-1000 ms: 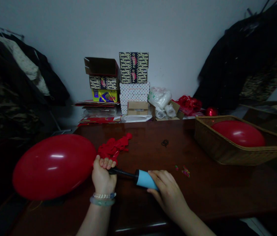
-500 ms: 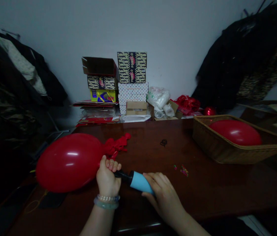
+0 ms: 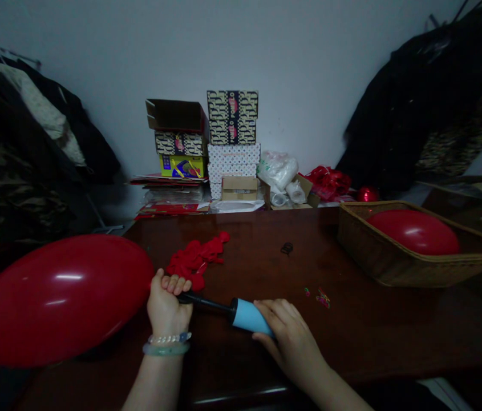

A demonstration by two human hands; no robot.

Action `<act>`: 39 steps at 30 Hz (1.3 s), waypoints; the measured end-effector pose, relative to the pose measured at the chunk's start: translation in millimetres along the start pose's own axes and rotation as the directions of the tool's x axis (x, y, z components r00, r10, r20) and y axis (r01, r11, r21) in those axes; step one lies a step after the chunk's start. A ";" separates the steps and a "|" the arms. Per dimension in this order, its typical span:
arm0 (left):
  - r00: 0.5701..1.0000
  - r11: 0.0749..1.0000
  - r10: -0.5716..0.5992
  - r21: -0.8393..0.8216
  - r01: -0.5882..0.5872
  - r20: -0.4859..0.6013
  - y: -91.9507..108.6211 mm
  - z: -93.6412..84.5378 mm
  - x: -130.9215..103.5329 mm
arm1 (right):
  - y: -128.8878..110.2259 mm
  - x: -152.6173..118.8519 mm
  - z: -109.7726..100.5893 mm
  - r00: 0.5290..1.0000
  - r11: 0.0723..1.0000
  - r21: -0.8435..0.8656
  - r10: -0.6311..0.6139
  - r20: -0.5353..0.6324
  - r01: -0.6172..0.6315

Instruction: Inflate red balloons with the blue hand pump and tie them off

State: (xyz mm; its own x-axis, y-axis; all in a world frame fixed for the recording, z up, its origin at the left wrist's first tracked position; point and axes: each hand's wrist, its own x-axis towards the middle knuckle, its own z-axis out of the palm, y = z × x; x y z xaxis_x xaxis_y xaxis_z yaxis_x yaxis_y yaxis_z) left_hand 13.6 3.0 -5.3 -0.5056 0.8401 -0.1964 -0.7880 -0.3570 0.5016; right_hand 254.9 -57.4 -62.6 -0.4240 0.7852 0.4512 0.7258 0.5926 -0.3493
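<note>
A large inflated red balloon point(image 3: 65, 297) stretches out to the left of my left hand point(image 3: 167, 302). That hand is closed around the balloon's neck and the black nozzle end of a hand pump, whose tip is hidden in the fist. My right hand point(image 3: 287, 337) grips the blue barrel of the balloon pump point(image 3: 249, 317). A length of black rod shows between the barrel and my left fist. Just beyond my left hand lies a heap of uninflated red balloons point(image 3: 198, 257) on the dark wooden table point(image 3: 258, 245).
At the right stands a wicker basket point(image 3: 386, 271) holding another inflated red balloon point(image 3: 414, 231). Small coloured bits point(image 3: 323, 298) and black bands point(image 3: 286, 248) lie mid-table. Stacked boxes point(image 3: 233, 117) and plastic bags point(image 3: 279, 171) stand behind, against the wall.
The balloon is bigger and reaches further left. My left hand has moved left, away from my right hand, and more of the pump's black rod shows.
</note>
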 end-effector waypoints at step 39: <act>0.999 1.000 -0.003 0.011 0.002 0.048 -1.6 -0.8 0.8 | 3.7 -0.2 3.0 1.000 1.000 0.022 -0.005 0.014 0.005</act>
State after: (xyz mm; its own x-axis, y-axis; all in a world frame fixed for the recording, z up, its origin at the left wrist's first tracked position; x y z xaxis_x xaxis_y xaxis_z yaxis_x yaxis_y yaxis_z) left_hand 14.2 3.9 -6.9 -0.4858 0.8599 -0.1567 -0.7852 -0.3505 0.5105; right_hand 256.1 -54.9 -66.5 -0.4354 0.7844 0.4417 0.7116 0.6004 -0.3649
